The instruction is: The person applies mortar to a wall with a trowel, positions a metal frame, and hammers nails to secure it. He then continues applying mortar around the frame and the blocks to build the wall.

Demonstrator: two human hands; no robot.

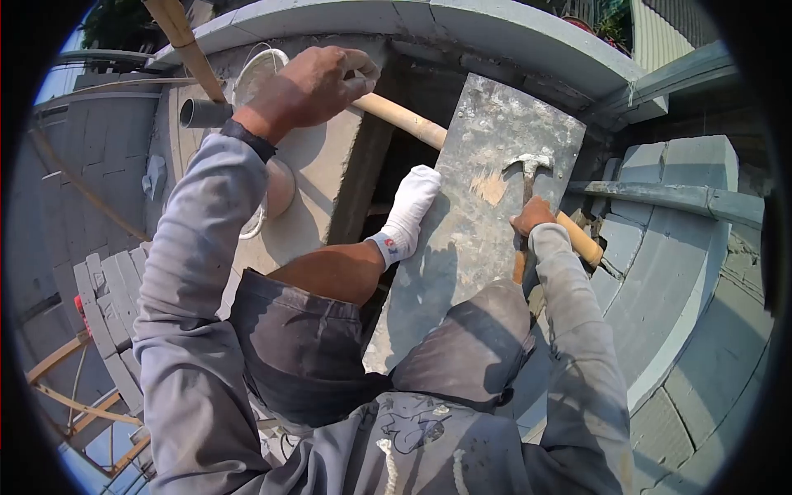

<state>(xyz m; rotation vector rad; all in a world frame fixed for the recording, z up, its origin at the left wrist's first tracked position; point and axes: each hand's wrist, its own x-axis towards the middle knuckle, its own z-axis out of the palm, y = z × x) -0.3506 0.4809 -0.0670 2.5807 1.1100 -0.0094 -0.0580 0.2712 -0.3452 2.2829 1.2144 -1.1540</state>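
My left hand point(326, 81) is raised at the upper left above a concrete ledge, its fingers curled in; whatever may be between them is too small to tell. My right hand point(532, 216) is wrapped round the handle of a hammer point(529, 177), whose whitish, crusted head lies over the upper right of a worn grey board point(487, 115). Under the board runs a bamboo pole point(404, 120). My foot in a white sock point(411, 206) is at the board's left edge.
Below my left wrist stands a bucket point(280, 188), partly hidden, beside a grey pipe point(205, 114). A curved block wall point(528, 26) crosses the top. Grey blocks point(660, 239) and a beam point(676, 198) are at the right. Dark gaps open beside the board.
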